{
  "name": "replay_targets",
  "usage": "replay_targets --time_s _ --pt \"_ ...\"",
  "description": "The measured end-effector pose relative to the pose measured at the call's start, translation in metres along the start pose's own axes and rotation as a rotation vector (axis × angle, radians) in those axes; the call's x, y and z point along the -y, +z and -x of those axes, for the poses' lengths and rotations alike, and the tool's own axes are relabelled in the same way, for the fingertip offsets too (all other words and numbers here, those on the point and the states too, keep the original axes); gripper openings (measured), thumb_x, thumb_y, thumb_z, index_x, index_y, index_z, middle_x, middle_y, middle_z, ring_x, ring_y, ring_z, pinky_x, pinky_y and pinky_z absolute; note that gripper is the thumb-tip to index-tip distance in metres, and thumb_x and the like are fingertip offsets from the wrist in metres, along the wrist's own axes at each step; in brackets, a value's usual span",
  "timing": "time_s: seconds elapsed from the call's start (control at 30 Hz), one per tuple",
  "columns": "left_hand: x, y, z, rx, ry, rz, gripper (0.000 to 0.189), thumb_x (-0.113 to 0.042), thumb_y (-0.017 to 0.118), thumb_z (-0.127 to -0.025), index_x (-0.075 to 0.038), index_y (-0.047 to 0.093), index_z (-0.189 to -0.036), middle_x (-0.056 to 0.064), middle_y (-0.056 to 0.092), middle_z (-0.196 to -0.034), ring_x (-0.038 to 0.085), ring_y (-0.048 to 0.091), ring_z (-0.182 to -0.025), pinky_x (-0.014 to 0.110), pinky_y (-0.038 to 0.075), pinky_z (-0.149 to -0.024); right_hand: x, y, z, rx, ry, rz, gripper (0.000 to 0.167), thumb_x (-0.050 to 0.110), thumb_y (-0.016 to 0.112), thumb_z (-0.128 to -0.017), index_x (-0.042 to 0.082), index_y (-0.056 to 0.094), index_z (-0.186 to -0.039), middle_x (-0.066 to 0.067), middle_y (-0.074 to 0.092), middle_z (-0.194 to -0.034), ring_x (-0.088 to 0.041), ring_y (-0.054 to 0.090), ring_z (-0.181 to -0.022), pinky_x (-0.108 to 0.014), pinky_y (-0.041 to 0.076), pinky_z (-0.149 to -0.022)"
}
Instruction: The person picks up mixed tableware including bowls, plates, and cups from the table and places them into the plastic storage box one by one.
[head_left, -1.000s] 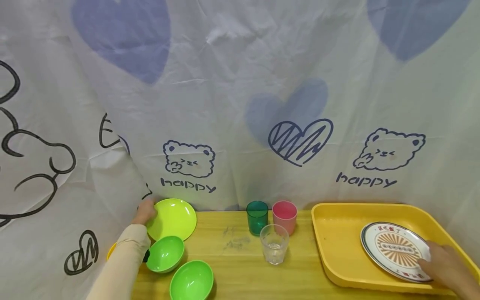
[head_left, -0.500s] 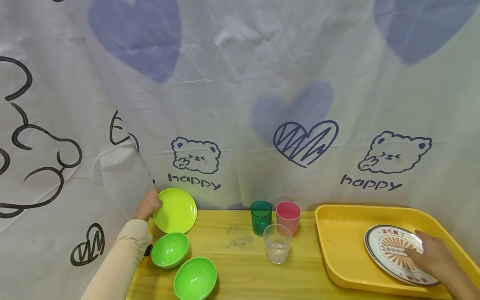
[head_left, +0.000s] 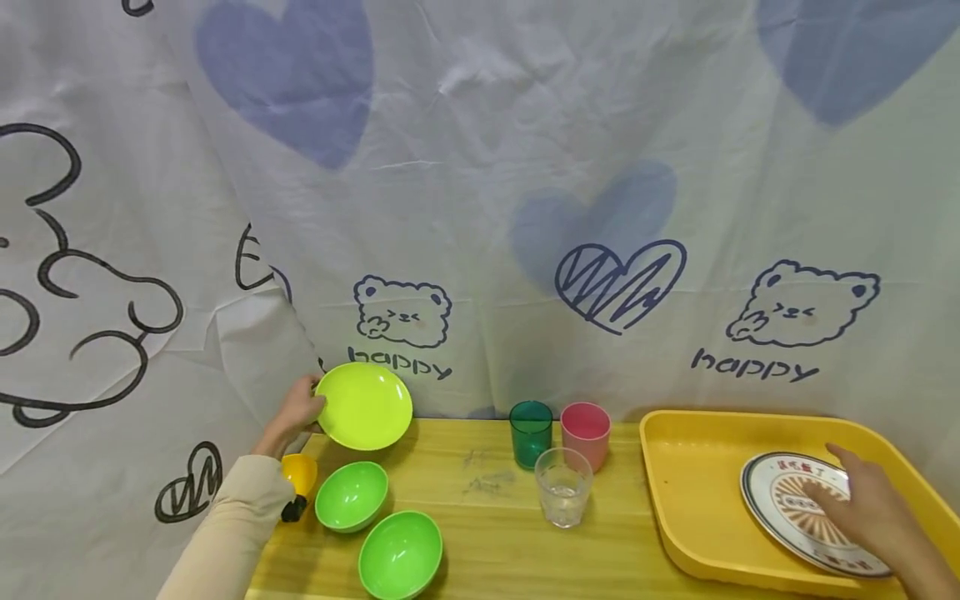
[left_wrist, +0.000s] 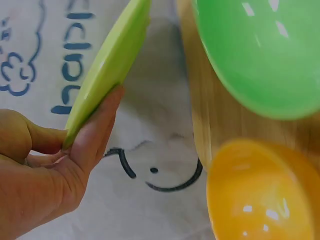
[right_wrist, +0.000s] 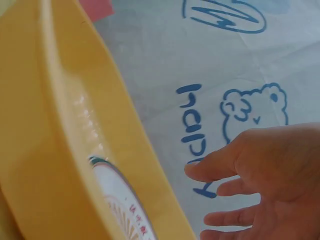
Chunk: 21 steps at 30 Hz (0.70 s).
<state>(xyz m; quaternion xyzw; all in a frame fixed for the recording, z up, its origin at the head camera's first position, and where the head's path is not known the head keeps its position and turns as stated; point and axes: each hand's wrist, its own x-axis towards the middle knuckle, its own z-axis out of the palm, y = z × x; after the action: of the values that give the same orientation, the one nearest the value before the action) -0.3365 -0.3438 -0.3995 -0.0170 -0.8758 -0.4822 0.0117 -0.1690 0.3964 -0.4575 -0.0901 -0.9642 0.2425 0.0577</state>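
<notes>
My left hand [head_left: 294,410] pinches the left rim of a yellow-green plate [head_left: 365,406], thumb on one face and fingers behind it. In the left wrist view the plate [left_wrist: 107,65] is raised and tilted, apart from the wooden table. My right hand [head_left: 870,504] hovers over a white plate [head_left: 798,508] with a printed sunburst and red characters, lying in a yellow tray [head_left: 697,492]. Its fingers are spread and hold nothing, as the right wrist view also shows of the hand [right_wrist: 260,185].
Two green bowls [head_left: 352,497] and an orange-yellow bowl [head_left: 300,473] stand near my left forearm. A dark green cup [head_left: 531,437], a pink cup [head_left: 587,429] and a clear cup [head_left: 562,492] are grouped mid-table. Printed cloth [head_left: 480,208] hangs behind and at left.
My left hand has lifted the yellow-green plate up off the table, uncovering more of the orange-yellow bowl. My right hand has let go of the white plate's edge and risen above it.
</notes>
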Motion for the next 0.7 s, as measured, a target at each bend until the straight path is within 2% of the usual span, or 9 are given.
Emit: replay_targets --time_s 0.07,0.17,0.33,0.5,0.57,0.7 --pt "-0.004 0.000 0.004 0.032 -0.027 0.114 0.044 0.007 0.037 -0.097 0.018 0.027 -0.138 0.029 0.055 -0.103 0.016 0.064 -0.060 0.034 0.061 -0.053 0.004 -0.001 0.001 -0.040 -0.028 -0.015 0.076 0.019 0.064 -0.098 -0.023 0.021 -0.145 -0.050 0.027 -0.128 -0.066 0.030 -0.118 -0.079 0.029 -0.101" --pt "-0.009 0.000 0.009 0.066 -0.059 0.224 0.047 0.005 0.035 -0.103 0.016 0.018 -0.146 0.032 0.054 -0.112 0.017 0.068 -0.067 0.038 0.064 -0.063 0.011 -0.002 0.002 -0.093 -0.062 -0.034 0.075 0.020 0.062 -0.099 -0.021 0.020 -0.147 -0.050 0.029 -0.130 -0.066 0.029 -0.119 -0.080 0.029 -0.099" --pt "-0.017 0.005 0.017 0.069 -0.059 0.313 0.049 0.001 0.033 -0.107 0.011 0.013 -0.152 0.033 0.050 -0.122 0.017 0.069 -0.073 0.040 0.064 -0.067 0.021 -0.003 0.000 -0.121 -0.043 -0.069 0.079 0.025 0.061 -0.101 -0.017 0.017 -0.152 -0.049 0.027 -0.135 -0.065 0.028 -0.122 -0.080 0.028 -0.100" --pt "-0.031 0.009 0.028 0.057 -0.050 0.371 0.053 -0.003 0.032 -0.109 0.002 0.011 -0.158 0.026 0.051 -0.128 0.014 0.069 -0.077 0.035 0.064 -0.067 0.033 -0.004 0.004 -0.152 -0.017 -0.110 0.082 0.022 0.064 -0.100 -0.013 0.015 -0.155 -0.048 0.026 -0.140 -0.064 0.027 -0.124 -0.080 0.031 -0.100" --pt "-0.036 0.011 0.034 0.050 -0.042 0.400 0.055 -0.002 0.032 -0.109 0.000 0.010 -0.160 0.025 0.052 -0.126 0.014 0.069 -0.077 0.034 0.063 -0.067 0.039 -0.005 0.006 -0.161 0.003 -0.127 0.085 0.024 0.065 -0.099 -0.010 0.013 -0.157 -0.047 0.024 -0.144 -0.064 0.027 -0.126 -0.079 0.033 -0.100" --pt "-0.044 0.015 0.045 0.037 -0.026 0.459 0.056 -0.001 0.033 -0.109 -0.001 0.011 -0.161 0.020 0.056 -0.117 0.015 0.069 -0.080 0.036 0.064 -0.070 0.046 -0.006 0.009 -0.178 0.026 -0.161 0.091 0.028 0.066 -0.099 -0.004 0.007 -0.161 -0.045 0.017 -0.152 -0.065 0.022 -0.132 -0.080 0.027 -0.104"
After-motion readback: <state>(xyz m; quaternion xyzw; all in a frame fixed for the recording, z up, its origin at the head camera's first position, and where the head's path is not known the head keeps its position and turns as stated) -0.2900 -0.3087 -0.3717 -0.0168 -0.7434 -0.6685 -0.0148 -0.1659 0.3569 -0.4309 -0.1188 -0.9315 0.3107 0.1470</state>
